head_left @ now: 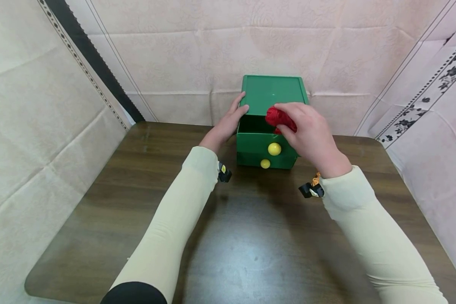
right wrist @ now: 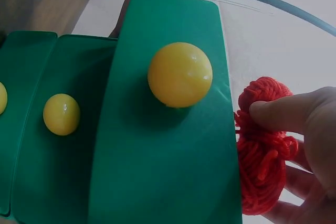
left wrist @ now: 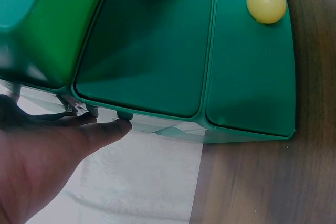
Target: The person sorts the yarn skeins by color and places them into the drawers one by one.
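A green chest of drawers (head_left: 274, 95) with yellow knobs stands at the back of the table, its top drawer (head_left: 252, 143) pulled out. Just above that drawer's opening, my right hand (head_left: 314, 134) holds a bundle of red yarn (head_left: 276, 117). The right wrist view shows the yarn (right wrist: 260, 174) pinched between thumb and fingers, tied round its middle, beside the drawer front (right wrist: 168, 156). My left hand (head_left: 228, 123) rests against the chest's left side with its fingers extended. How deep the drawer is and what lies inside cannot be seen.
The lower drawers (left wrist: 152, 51) are closed, each with a yellow knob (left wrist: 266, 3). The brown wooden table (head_left: 144, 211) spreads out in front and to both sides. Pale patterned cloth (head_left: 167, 55) hangs close behind the chest.
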The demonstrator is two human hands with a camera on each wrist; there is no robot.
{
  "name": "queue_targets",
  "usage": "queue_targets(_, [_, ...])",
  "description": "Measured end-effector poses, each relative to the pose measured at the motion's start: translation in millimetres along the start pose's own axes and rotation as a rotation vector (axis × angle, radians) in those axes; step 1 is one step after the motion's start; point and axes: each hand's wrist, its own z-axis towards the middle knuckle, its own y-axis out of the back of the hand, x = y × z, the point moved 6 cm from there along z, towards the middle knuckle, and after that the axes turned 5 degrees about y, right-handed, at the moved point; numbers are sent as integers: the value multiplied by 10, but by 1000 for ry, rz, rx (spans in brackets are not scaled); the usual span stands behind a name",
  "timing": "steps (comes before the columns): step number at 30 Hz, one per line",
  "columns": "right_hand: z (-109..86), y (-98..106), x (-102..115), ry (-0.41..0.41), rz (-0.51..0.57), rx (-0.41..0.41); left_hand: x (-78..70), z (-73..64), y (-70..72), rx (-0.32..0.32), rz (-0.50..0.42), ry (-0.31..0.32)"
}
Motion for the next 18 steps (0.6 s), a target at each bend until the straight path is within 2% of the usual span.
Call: queue_targets(18, [105, -136, 112, 26, 3, 68, -28, -17, 7, -21, 57, -4])
